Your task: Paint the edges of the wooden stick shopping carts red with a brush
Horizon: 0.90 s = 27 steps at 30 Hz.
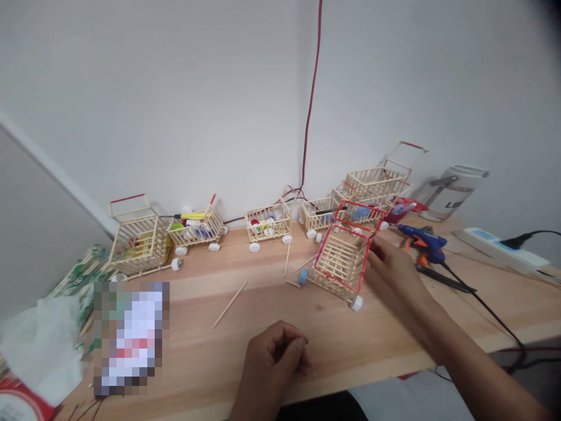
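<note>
Left hand (278,362) low over the table (193,351), fingers loosely curled toward the thumb — cannot tell if the tips pinch anything. Right hand (397,269) closed on the right side of the red-edged cart (339,260), just below its red handle; cart tipped so its slatted basket faces the viewer, right of centre on the table, one blue wheel and one white at the near end. Now left to right. White sheet (52,327) beside green-and-white packets (85,272); near them a pixelated patch (140,333). Then a stick-built cart (140,222) with a red handle, yellow stuff inside. Next, a small cart (214,231), yellow-handled screwdriver (195,216) lying across it. Loose stick (230,304) in front, well apart from both hands. Mid-row cart (268,237) against the wall, coloured bits inside. Behind the held cart — a tall cart (377,181), red-gripped. Far right: blue glue gun (432,242), jar (456,196) behind it, power strip (504,248) with a black plug.
</note>
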{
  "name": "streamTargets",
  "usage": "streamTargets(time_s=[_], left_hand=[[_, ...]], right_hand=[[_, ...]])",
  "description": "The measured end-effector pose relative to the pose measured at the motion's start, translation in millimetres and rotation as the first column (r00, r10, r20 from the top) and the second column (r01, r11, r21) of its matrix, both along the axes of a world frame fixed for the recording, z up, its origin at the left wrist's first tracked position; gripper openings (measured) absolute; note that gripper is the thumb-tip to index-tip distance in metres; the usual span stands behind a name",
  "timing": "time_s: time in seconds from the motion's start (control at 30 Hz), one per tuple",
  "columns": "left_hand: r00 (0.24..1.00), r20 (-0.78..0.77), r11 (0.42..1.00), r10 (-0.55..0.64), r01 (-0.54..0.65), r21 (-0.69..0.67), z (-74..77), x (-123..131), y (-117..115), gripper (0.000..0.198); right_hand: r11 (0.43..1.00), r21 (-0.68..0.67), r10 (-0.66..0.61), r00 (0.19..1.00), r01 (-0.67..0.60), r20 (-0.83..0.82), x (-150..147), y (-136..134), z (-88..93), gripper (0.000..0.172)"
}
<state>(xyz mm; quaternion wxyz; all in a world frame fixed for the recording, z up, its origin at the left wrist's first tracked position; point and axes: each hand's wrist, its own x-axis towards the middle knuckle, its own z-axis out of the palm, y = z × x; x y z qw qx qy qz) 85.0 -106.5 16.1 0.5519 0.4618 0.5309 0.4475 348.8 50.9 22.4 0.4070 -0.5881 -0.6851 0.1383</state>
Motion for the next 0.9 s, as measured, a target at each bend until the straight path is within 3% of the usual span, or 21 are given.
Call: streamTargets(time_s=[0.47,0.9], left_hand=[[0.998,0.035,0.998,0.057,-0.058,0.016,0.3,-0.2,-0.5,0.022],[0.996,0.084,0.998,0.015,-0.021,0.066,-12.7,-5.4,2.3,0.033]], right_hand=[[0.991,0.137,-0.013,0.990,-0.006,0.137,8.7,-5.1,6.0,0.026],[0.998,0.054,-0.049,0.991,0.043,0.126,5.4,-22.4,18.1,0.031]])
